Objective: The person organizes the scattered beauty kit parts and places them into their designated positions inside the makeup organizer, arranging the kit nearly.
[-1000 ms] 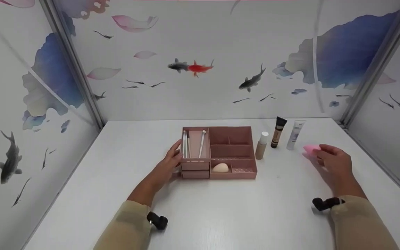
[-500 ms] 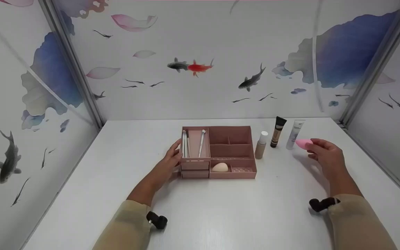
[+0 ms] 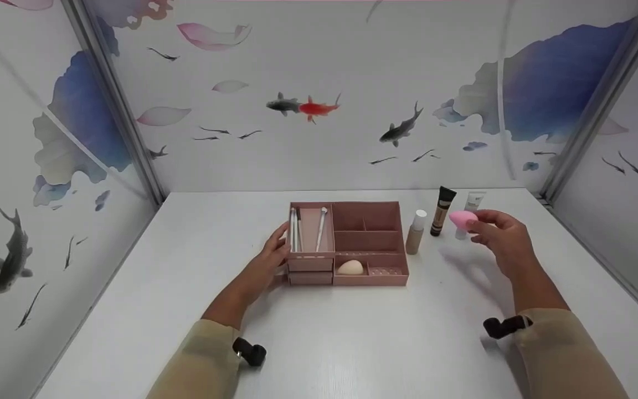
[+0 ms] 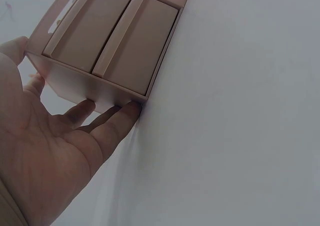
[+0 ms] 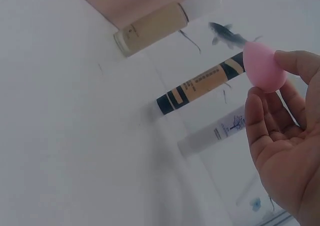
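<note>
My right hand (image 3: 500,239) pinches a pink egg-shaped makeup sponge (image 3: 463,220) between thumb and fingertips, raised above the table. In the right wrist view the sponge (image 5: 265,67) overlaps the upper end of a black-and-tan tube (image 5: 202,85). On the other side, my left hand (image 3: 265,261) rests its fingertips against the left wall of a dusty-pink makeup organizer (image 3: 369,216). The left wrist view shows those fingers (image 4: 117,128) spread along the wall beside two drawers (image 4: 137,43). Several brushes (image 3: 322,228) lie in the organizer's left tray, and a cream sponge (image 3: 351,267) sits in a front compartment.
Right of the organizer stand a foundation bottle (image 3: 416,233) with a white cap, the black-capped tube (image 3: 442,211) and a white tube (image 3: 474,200), partly hidden behind my right hand. White panels (image 3: 319,149) printed with fish enclose the white table (image 3: 352,343).
My right hand has lifted the pink makeup sponge and carried it left, now in front of the white tube. The left hand and the organizer have stayed in place.
</note>
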